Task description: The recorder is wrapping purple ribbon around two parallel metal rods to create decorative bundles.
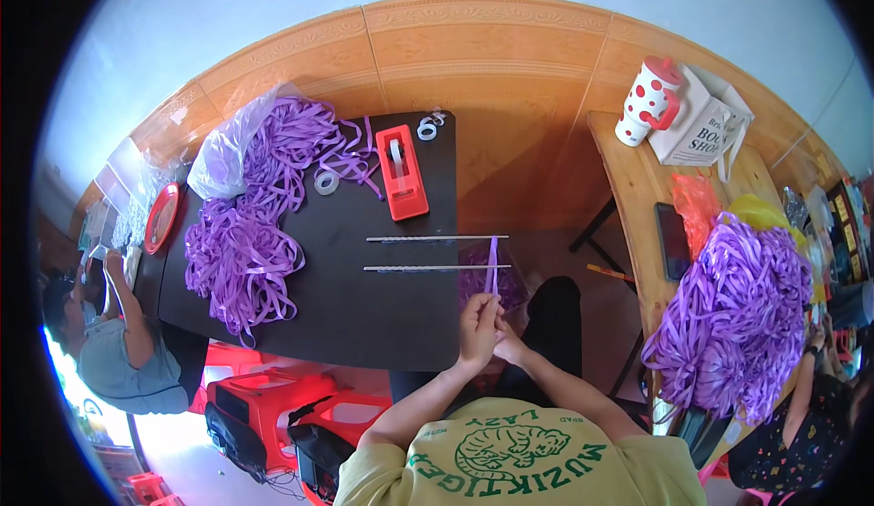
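A narrow purple ribbon (493, 274) runs over the right ends of two thin metal rods (437, 268), which lie side by side and jut past the dark table's right edge. My left hand (477, 328) is closed on the ribbon just below the nearer rod, with thumb and fingers pinched together. Close against it, lower and to the right, is my right hand (511, 347). Its fingers are curled and partly hidden behind the left hand, so what they hold does not show.
On the dark table (337, 315) are a heap of purple ribbons (241, 251), a red tape dispenser (401, 174) and a tape roll (326, 182). The wooden table (628, 197) at right bears a polka-dot tumbler (648, 101), a phone (672, 240) and more ribbons (728, 324). Red stools (273, 406) stand lower left; people sit either side.
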{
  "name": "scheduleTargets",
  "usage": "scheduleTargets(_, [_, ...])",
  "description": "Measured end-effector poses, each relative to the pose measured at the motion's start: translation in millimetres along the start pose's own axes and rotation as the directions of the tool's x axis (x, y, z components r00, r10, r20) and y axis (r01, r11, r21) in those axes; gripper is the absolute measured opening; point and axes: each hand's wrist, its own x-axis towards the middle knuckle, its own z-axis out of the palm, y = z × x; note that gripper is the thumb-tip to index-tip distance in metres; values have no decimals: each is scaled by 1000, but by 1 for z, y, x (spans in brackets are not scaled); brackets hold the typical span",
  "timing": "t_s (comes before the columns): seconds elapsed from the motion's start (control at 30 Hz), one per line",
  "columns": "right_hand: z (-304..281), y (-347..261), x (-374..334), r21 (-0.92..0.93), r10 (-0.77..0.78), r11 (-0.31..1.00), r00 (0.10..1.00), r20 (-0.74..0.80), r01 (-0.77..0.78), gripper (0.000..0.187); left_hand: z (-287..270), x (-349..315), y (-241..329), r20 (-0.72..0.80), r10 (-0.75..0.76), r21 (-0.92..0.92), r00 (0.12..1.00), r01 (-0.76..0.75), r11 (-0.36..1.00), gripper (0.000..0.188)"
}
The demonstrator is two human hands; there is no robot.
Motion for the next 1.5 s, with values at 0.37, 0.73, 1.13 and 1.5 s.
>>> scheduleTargets(0.37, [-17,-29,-45,-344,396,885,895,205,-313,7,10,15,21,3,-72,9,997,72,997,12])
scheduleTargets(0.73, [-13,-64,-73,-489,448,830,842,299,-268,21,29,35,20,-148,530,470,835,-412,780,7])
scheduleTargets(1.13, [-13,-76,-80,-513,454,820,835,311,-254,25,39,37,15,-225,-14,-349,974,-68,935,16])
scheduleTargets(1.5, [0,-105,-89,-404,350,898,836,422,-172,18,39,27,32,-186,-122,-460,975,23,888,20])
